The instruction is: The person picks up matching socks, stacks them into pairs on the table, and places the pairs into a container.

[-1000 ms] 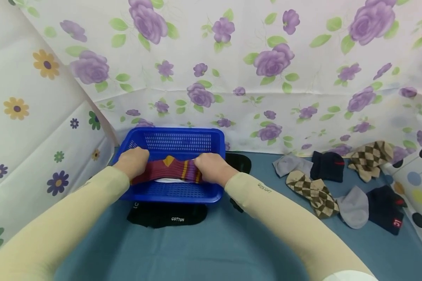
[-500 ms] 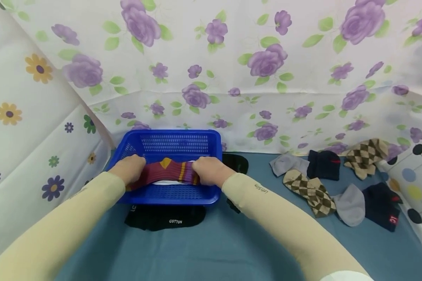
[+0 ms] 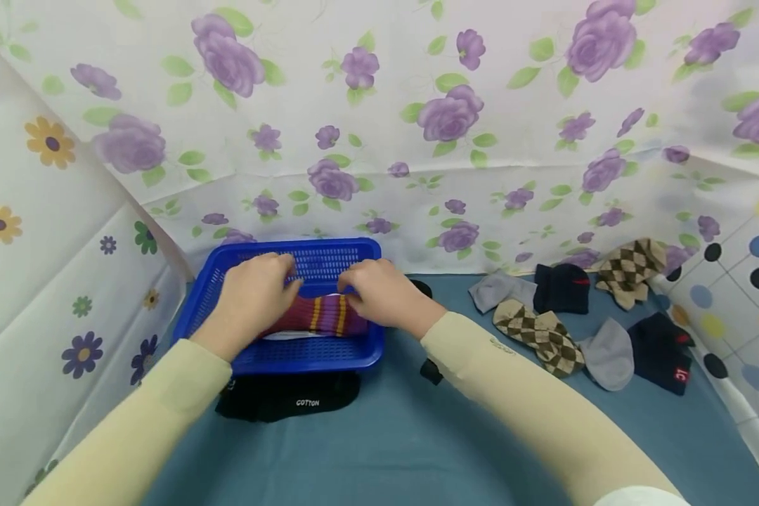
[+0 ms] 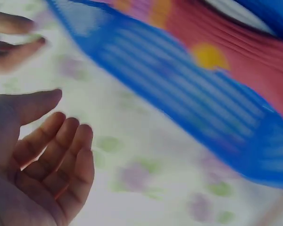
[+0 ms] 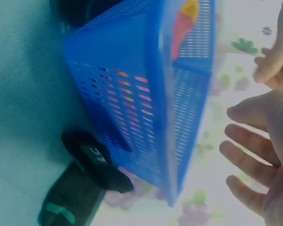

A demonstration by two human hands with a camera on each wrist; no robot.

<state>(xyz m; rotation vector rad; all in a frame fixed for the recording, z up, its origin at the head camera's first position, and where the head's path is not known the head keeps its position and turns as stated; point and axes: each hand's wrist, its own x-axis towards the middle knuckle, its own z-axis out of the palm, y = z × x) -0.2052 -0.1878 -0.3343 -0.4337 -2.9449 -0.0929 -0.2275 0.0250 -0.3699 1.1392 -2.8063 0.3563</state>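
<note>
A maroon sock with yellow and purple stripes lies in the blue plastic basket, over something white. Above the basket's left half is my left hand, its fingers loosely bent and free of the sock; the left wrist view shows this palm holding nothing. My right hand hovers over the basket's right side. In the right wrist view its fingers are spread and relaxed, apart from the basket wall. From the head view, the left hand and forearm hide part of the sock.
In front of the basket lies a black sock lettered COTTON; more black socks lie by its right side. At the right are grey socks, brown checkered socks and navy socks on the blue-green cloth. A flowered curtain stands behind.
Both hands have let go of the striped sock and lifted off it, moving closer together. The sock stays in the basket. The head view has shifted slightly to the right.
</note>
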